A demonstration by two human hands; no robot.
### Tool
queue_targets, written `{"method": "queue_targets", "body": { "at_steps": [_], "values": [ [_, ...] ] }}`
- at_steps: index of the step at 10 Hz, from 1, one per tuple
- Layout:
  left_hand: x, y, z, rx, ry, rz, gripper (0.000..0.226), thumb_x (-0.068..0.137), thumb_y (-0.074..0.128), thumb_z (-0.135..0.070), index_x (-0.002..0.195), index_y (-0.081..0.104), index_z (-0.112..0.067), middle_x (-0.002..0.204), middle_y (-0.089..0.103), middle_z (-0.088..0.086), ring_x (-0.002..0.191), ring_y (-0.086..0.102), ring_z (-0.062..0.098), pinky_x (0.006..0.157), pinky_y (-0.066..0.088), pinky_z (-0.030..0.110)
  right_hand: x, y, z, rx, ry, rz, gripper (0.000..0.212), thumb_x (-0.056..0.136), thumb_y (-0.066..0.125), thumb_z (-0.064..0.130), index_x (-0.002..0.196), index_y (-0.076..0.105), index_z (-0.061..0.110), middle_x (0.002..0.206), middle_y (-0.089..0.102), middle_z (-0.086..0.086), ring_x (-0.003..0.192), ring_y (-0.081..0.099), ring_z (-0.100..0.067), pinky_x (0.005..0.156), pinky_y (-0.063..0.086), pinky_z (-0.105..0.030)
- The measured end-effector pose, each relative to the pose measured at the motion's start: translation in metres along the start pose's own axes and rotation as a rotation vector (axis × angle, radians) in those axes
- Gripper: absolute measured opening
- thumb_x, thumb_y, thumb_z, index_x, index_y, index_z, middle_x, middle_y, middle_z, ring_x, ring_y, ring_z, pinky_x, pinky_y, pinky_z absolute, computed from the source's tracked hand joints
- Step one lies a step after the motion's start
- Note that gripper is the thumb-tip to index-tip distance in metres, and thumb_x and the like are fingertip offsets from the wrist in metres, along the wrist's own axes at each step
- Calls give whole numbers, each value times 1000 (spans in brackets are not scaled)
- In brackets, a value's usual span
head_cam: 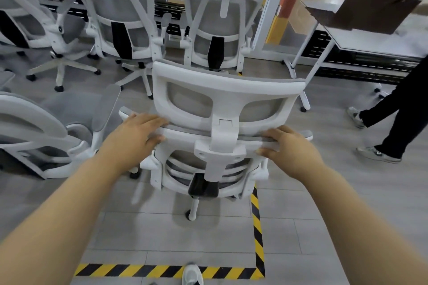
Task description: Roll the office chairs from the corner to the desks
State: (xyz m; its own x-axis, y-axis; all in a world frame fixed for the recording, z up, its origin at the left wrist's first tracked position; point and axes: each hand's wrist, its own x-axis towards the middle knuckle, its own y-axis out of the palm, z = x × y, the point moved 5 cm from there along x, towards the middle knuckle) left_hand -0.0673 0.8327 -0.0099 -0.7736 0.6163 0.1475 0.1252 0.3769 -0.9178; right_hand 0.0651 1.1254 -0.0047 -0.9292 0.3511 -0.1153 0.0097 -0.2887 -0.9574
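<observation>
A white office chair with grey mesh and a headrest stands directly in front of me, its back towards me. My left hand grips the top edge of the backrest on the left side. My right hand grips the same edge on the right side. The chair's castors rest on grey floor tiles, partly over a yellow-black tape line. Its seat is hidden behind the backrest.
Three more white chairs stand in a row ahead by the desks, another chair is close on my left. A white desk with a brown cardboard sheet is at right. A person's legs pass at right. Striped floor tape frames my foot.
</observation>
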Motion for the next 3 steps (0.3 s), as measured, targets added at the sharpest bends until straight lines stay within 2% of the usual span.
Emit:
{"method": "queue_targets", "body": {
  "at_steps": [1,2,3],
  "values": [
    [-2,-4,-9,85,-78,83,47,88,61,-26,134,48,-24,140,46,-3,128,41,19,95,40,35,6,-9,8,-105,-23,161,49,88,55,50,132,45,31,124,46,7,114,49,-20,77,42,-34],
    [-5,-10,-11,132,-172,207,54,89,57,-34,139,37,-33,147,32,-11,132,35,12,94,46,38,10,-18,16,-230,-37,301,55,88,55,50,136,41,28,131,47,1,118,47,-22,87,42,-35],
    [-15,-26,-14,202,-237,290,54,88,54,-38,139,35,-36,143,34,-13,121,46,16,90,47,41,10,-40,27,-317,-72,323,59,85,56,55,136,42,28,136,49,0,120,48,-23,97,44,-44]
  ]
}}
